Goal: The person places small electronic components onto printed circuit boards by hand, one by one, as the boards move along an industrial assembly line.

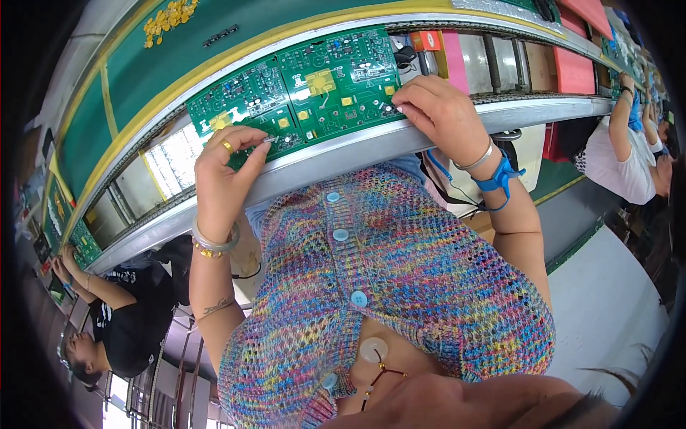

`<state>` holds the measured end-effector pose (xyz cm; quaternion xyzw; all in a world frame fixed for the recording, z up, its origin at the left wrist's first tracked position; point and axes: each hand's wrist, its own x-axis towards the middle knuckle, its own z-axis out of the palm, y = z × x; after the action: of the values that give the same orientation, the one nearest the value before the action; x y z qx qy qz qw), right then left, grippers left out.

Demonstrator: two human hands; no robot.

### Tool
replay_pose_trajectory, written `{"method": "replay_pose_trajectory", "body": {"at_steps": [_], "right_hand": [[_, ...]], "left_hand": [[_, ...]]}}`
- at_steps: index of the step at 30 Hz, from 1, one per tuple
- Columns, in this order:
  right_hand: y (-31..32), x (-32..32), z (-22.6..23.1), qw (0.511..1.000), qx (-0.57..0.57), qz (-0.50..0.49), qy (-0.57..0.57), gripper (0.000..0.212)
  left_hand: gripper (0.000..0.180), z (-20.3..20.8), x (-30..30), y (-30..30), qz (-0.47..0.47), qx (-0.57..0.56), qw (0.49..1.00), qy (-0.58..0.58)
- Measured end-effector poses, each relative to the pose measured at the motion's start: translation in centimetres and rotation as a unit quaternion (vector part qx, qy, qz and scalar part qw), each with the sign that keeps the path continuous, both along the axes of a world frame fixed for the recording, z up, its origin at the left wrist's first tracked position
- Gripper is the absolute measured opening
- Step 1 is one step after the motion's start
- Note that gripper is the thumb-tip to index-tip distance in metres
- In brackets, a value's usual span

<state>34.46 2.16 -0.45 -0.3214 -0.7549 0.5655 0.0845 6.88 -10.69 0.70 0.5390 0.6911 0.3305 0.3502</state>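
A green circuit board [336,75] in joined panels lies across the conveyor in front of me. Yellow patches and several small parts show on it. My left hand [230,159], with a gold ring, is over the board's near left part. Its thumb and forefinger pinch a small silvery electronic component [270,139] just above the board. My right hand [446,118], wearing a blue wrist strap [502,175], reaches over the near right corner. Its fingertips are closed together by small dark and silvery parts; whatever they hold is too small to make out.
The conveyor's metal rail [336,151] runs between the board and my body. Beyond the far rail, on a green surface, lie a pile of yellow pieces [169,21] and a black strip [220,36]. Co-workers sit at the left [118,314] and right [629,150].
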Motion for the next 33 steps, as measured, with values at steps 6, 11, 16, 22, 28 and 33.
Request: {"method": "replay_pose_trajectory", "body": {"at_steps": [6, 11, 16, 22, 28, 33], "right_hand": [[0.0, 0.1, 0.0, 1.0, 0.008, 0.021, 0.001, 0.016], [-0.1, 0.1, -0.2, 0.999, 0.014, 0.038, 0.0, 0.016], [-0.2, -0.2, -0.2, 0.998, 0.024, 0.053, -0.004, 0.016], [-1.0, -0.4, 1.1, 0.996, 0.029, 0.082, 0.013, 0.016], [-4.2, -1.7, 0.0, 0.994, 0.034, 0.099, 0.023, 0.017], [-5.0, -2.1, -0.6, 0.993, 0.042, 0.109, 0.02, 0.017]], "left_hand": [[0.013, -0.2, 0.1, 0.0, -0.007, 0.004, 1.0, 0.008], [0.016, -0.1, 0.2, -0.1, 0.005, 0.007, 1.0, -0.002], [0.016, -0.5, -0.1, -0.3, -0.001, 0.016, 1.0, 0.013], [0.016, -0.2, 0.5, -0.2, -0.006, 0.034, 0.997, 0.071], [0.015, -0.2, 0.8, 0.0, -0.016, 0.038, 0.99, 0.132], [0.015, -0.2, 1.0, 0.1, -0.028, 0.04, 0.988, 0.147]]}}
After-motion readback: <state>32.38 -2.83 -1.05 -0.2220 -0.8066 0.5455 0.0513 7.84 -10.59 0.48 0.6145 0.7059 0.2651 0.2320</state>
